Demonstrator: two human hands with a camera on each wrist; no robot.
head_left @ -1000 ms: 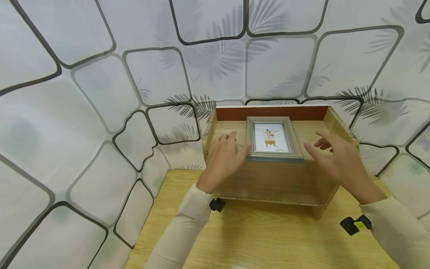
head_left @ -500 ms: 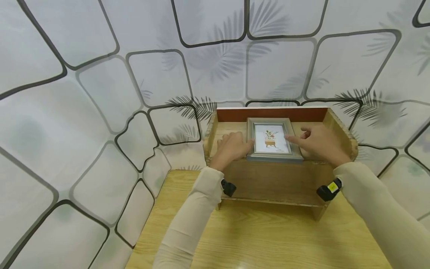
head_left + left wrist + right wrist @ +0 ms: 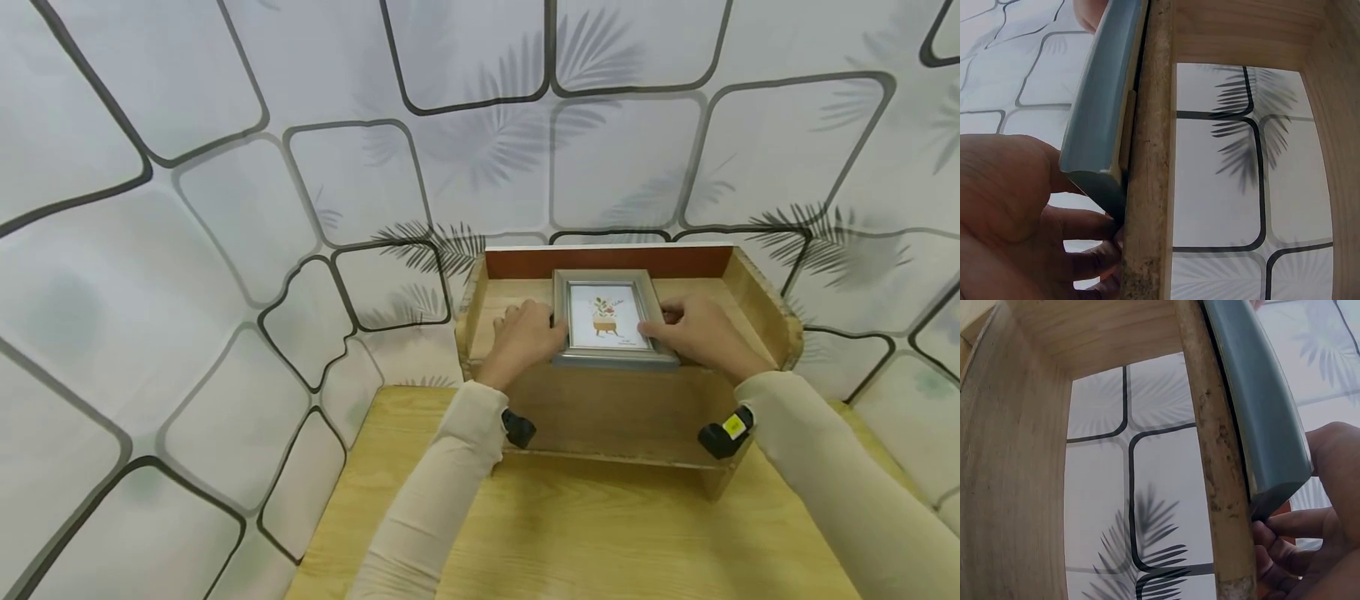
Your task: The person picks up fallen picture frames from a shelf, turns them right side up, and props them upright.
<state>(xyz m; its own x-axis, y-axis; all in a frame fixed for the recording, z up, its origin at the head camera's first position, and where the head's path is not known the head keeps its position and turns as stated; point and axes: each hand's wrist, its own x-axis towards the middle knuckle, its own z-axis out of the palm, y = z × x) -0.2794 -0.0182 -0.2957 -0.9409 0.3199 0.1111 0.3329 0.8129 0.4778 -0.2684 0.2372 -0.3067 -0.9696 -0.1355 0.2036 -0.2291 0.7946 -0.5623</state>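
A silver-grey picture frame [image 3: 603, 315] lies face up on the top board of a small wooden shelf [image 3: 611, 412], its front edge along the board's front. The picture is of a potted plant. My left hand [image 3: 523, 337] grips the frame's left side, thumb on its border. On the opposite side my right hand [image 3: 701, 332] pinches the border, thumb on top and fingers curled at the side. In the left wrist view, fingertips [image 3: 1107, 256] meet the board's edge below the frame's corner. The right wrist view has curled fingers [image 3: 1279, 550] close under the other corner.
The shelf stands on a light wood table [image 3: 555, 533], against a patterned wall [image 3: 480, 158]. Raised side panels [image 3: 765, 304] and a reddish-brown back strip [image 3: 607, 262] border the top board. Below it is an open compartment.
My right hand has come in from the right to the frame's right edge and taken hold. My left hand has shifted slightly right onto the left edge. The frame stays on the shelf.
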